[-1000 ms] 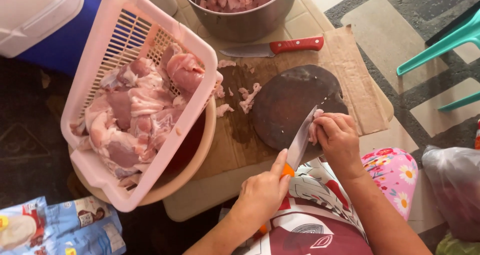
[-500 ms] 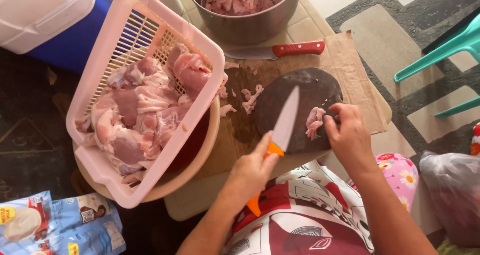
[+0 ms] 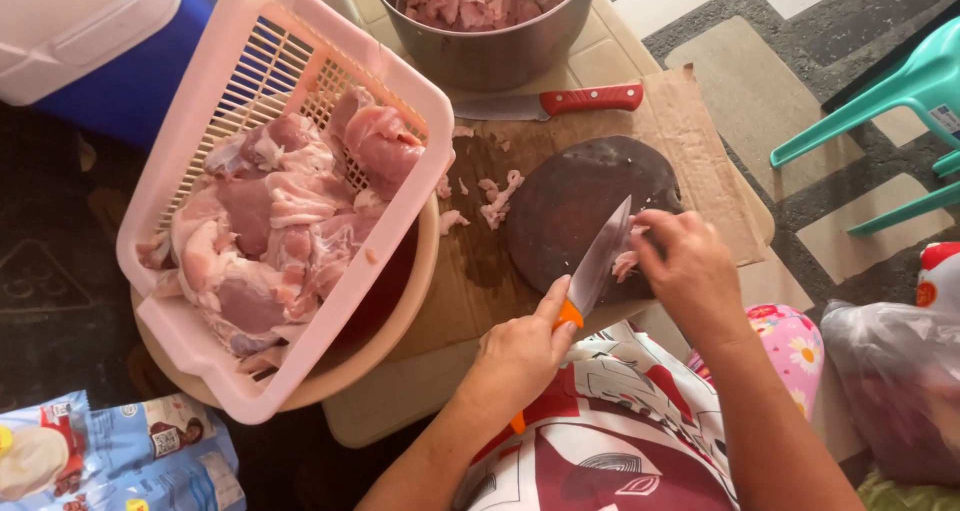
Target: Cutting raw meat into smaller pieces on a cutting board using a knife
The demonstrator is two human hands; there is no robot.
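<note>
A pink slatted plastic basket (image 3: 215,121), tilted and heaped with raw pale-pink meat cuts (image 3: 270,221), rests in a round tan basin (image 3: 400,311) well to the left of both hands. Above the hands, at the far edge of the table (image 3: 400,401), stands a round steel pot (image 3: 490,51) full of cut meat. Brown cardboard (image 3: 700,151) covers the table under the work. On it lies a dark round wooden chopping board (image 3: 570,196), directly under the fingers.

The left hand (image 3: 515,356) has its fingers wrapped tight around the orange handle of a steel-bladed kitchen knife (image 3: 597,266). The knife's long axis runs diagonally, handle low and toward the person, tip pointing up and to the right, away from the body, with the blade over the board. Just right of the blade, the right hand (image 3: 690,271) pinches a small piece of raw meat (image 3: 626,263) with bent fingers (image 3: 655,233), holding it on the board against the blade's side.

Above the board a second red-handled knife (image 3: 550,103) lies flat, its long axis left to right, tip pointing left. Small meat scraps (image 3: 495,199) lie left of the board.
</note>
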